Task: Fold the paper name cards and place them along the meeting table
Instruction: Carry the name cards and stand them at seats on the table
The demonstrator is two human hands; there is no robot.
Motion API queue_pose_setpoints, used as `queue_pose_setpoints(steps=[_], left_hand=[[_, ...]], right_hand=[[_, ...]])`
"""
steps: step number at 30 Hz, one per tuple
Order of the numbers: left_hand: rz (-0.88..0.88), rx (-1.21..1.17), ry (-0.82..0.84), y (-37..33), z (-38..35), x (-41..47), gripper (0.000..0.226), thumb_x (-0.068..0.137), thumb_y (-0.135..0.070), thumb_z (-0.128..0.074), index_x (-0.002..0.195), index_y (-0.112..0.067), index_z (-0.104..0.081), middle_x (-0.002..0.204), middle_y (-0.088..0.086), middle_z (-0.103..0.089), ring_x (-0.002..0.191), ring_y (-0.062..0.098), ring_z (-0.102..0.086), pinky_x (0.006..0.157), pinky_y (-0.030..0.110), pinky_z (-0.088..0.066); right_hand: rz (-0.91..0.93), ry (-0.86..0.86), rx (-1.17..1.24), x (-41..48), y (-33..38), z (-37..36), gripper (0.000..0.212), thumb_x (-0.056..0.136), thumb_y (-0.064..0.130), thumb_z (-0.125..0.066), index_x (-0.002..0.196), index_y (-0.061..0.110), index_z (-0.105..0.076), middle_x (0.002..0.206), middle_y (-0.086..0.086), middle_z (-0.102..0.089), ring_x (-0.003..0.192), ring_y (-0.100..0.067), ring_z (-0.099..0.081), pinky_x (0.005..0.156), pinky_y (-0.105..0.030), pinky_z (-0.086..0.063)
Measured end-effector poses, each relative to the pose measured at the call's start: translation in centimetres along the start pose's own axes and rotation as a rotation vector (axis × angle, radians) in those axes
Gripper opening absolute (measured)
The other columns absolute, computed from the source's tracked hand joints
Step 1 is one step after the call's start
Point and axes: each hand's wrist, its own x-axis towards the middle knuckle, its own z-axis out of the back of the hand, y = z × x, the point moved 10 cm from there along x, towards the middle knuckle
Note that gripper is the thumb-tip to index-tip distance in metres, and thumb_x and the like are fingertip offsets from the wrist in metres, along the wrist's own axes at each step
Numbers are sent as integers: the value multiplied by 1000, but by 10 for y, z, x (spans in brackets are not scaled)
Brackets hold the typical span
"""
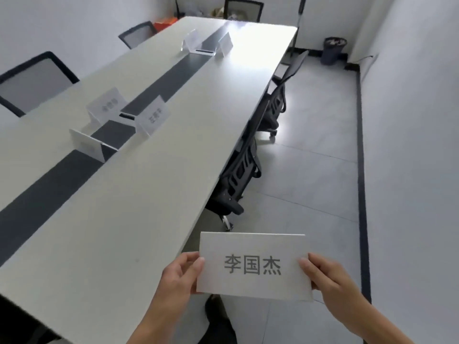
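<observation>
Both hands [173,279] pinch a folded name card [253,266] | five cards (some blurred) stand on the counter [154,184] | this one awaits placing

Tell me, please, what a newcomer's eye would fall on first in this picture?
First comes the white rectangular paper name card with three grey printed characters, at the bottom centre over the floor beside the table, pinched at its sides by the left hand and the right hand. Next, the long white meeting table runs away to the upper left, with several folded white paper cards standing along its dark centre strip.
</observation>
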Motion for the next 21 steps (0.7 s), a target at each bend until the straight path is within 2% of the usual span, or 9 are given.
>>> queue_pose_setpoints(steps=[1,3,6,7,12,14,17,21], left_hand=[[16,0,37,-3,-15,7,17,94,-18,-54,101,-10,-67,90,8,-76,75,17,-71,58,24,-54],[38,5,112,-13,-46,27,20,94,-20,-54,98,-5,-68,90,12,-76,73,20,-71,58,25,-54],[58,-9,193,-34,-89,68,28,92,-24,-55,98,0,-68,95,19,-75,87,37,-71,77,46,-57],[47,-19,204,-44,-102,85,28,93,-24,-55,98,0,-68,95,20,-75,88,38,-71,77,47,-56],[-30,-42,275,-116,-166,170,27,95,-22,-49,95,0,-65,87,19,-75,71,23,-72,56,29,-57],[-56,-32,317,-153,-188,199,29,96,-23,-48,96,3,-62,86,19,-74,68,23,-70,54,31,-57],[-77,-14,324,-200,-216,244,29,97,-23,-47,98,2,-61,84,17,-74,69,25,-68,59,39,-56],[-97,-10,336,-250,-262,308,28,96,-24,-47,96,0,-63,87,17,-73,68,20,-68,53,25,-55]], right_hand=[[-13,-23,12,1,-1,12,42,82,52,-60,68,13,-66,66,-6,-63,63,-18,-58,58,-29,-45],[-54,-68,48,9,-10,38,36,91,39,-56,71,13,-68,67,-2,-65,64,-16,-58,60,-28,-46],[-113,-118,73,32,-20,72,31,98,18,-45,84,9,-72,79,-6,-73,73,-17,-66,69,-35,-50],[-131,-144,67,43,-22,84,31,98,16,-44,87,8,-72,80,-6,-74,74,-16,-67,70,-35,-51],[-162,-310,4,107,-4,146,30,99,23,-48,90,6,-72,80,-8,-74,72,-16,-66,63,-28,-50],[-169,-414,-3,127,10,178,30,98,22,-50,84,6,-71,74,-5,-73,70,-17,-66,63,-30,-49],[-193,-579,46,146,21,229,26,95,21,-52,86,7,-72,78,-10,-76,74,-22,-72,66,-34,-50],[-270,-701,94,171,12,292,20,93,18,-57,84,6,-72,77,-9,-76,74,-22,-73,66,-34,-50]])
